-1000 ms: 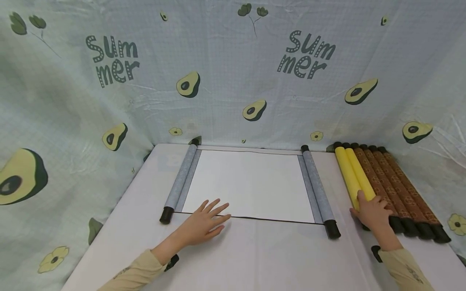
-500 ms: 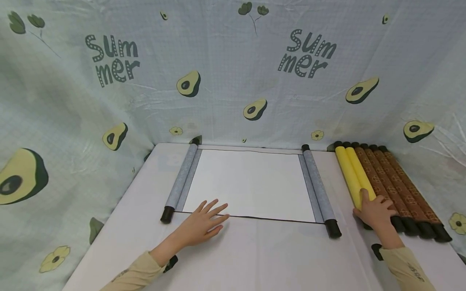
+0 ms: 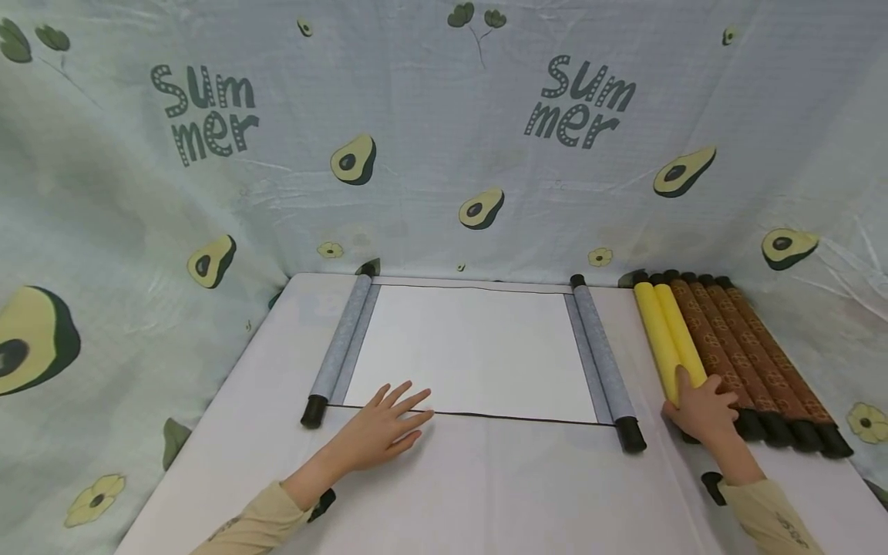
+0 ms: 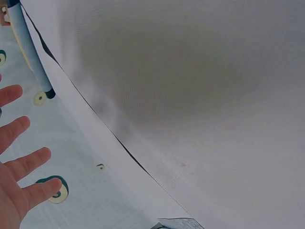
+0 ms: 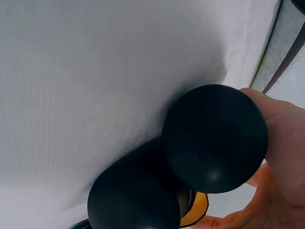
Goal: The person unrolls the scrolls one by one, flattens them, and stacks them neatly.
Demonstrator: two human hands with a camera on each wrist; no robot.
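Observation:
An unrolled scroll with a white sheet (image 3: 468,351) lies on the table between two grey-blue rollers with black end knobs, the left roller (image 3: 342,339) and the right roller (image 3: 605,354). My left hand (image 3: 381,428) has its fingers spread over the sheet's near edge and holds nothing. At the right, my right hand (image 3: 706,412) grips the near end of a rolled yellow scroll (image 3: 655,327), with its fingers over the top. A second yellow scroll (image 3: 680,331) lies alongside. In the right wrist view a black end knob (image 5: 214,138) sits beside the thumb.
Several brown patterned scrolls (image 3: 752,347) lie side by side, right of the yellow ones. Cloth printed with avocados (image 3: 354,160) hangs behind and around the white table (image 3: 513,493). A small black object (image 3: 713,487) shows beside the right sleeve, another (image 3: 322,505) by the left.
The head view has shifted slightly, so the whole scene sits a little further left. Both hands and the scrolls keep their places.

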